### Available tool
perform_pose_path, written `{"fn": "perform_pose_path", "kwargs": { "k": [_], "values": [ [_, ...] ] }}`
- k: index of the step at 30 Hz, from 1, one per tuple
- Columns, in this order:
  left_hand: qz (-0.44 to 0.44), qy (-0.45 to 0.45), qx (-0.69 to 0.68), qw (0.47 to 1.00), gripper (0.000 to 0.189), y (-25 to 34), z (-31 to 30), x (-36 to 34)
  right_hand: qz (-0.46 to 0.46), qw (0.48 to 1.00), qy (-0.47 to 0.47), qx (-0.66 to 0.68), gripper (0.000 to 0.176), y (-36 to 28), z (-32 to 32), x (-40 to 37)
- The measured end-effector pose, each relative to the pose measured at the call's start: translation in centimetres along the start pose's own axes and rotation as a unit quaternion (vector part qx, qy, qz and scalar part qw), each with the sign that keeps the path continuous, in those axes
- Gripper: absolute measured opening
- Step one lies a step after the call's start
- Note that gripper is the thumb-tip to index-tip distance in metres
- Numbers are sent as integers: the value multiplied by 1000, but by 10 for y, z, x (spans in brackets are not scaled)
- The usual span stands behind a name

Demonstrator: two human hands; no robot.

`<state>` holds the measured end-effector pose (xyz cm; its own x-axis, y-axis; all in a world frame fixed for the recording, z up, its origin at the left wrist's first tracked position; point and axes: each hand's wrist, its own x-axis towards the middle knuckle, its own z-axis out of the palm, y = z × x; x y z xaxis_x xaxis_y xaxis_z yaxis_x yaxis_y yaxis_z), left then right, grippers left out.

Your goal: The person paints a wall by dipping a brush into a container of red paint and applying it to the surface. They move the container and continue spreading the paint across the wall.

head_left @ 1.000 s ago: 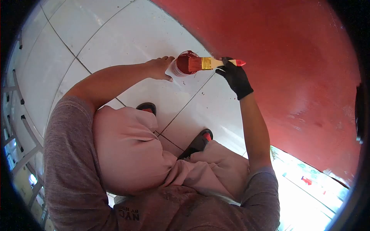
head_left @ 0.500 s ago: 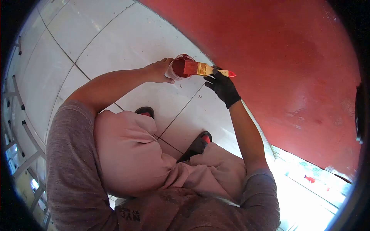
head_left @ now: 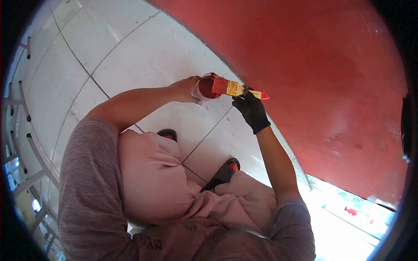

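My bare left hand (head_left: 185, 90) is wrapped round the side of a paint can (head_left: 201, 92), which is tilted so that its dark red inside shows. In my right hand (head_left: 250, 108), covered by a black glove, is a flat paintbrush (head_left: 234, 88) with a pale handle, a red tip and a yellowish metal band. Its bristles are coated in red paint and overlap the can's rim on the right. The gloved fingers pinch the handle close behind the band.
A red-painted wall (head_left: 313, 87) rises along the right, meeting the white tiled floor (head_left: 135, 56) at a slanting edge. Metal frame legs (head_left: 39, 167) stand at the far left. My knees and dark shoes (head_left: 222, 174) are below the can.
The can, the brush and both hands sit slightly lower in view, as the whole scene has shifted a little. The brush stays at the can's rim, and both grips are the same.
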<state>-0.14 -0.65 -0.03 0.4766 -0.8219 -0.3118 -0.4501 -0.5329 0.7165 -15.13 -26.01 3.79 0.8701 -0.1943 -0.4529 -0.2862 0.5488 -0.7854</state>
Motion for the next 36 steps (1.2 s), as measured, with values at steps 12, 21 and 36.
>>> {"fn": "perform_pose_path", "kwargs": {
  "k": [12,21,36],
  "values": [
    [10,23,-30,999,92,1,1,3,11,999,29,21,36,5,2,-1],
    [8,-13,-140,990,99,1,3,4,34,998,42,45,40,6,11,-11],
    [90,169,-238,952,86,-32,55,22,31,993,86,71,41,14,21,-16]
  ]
}}
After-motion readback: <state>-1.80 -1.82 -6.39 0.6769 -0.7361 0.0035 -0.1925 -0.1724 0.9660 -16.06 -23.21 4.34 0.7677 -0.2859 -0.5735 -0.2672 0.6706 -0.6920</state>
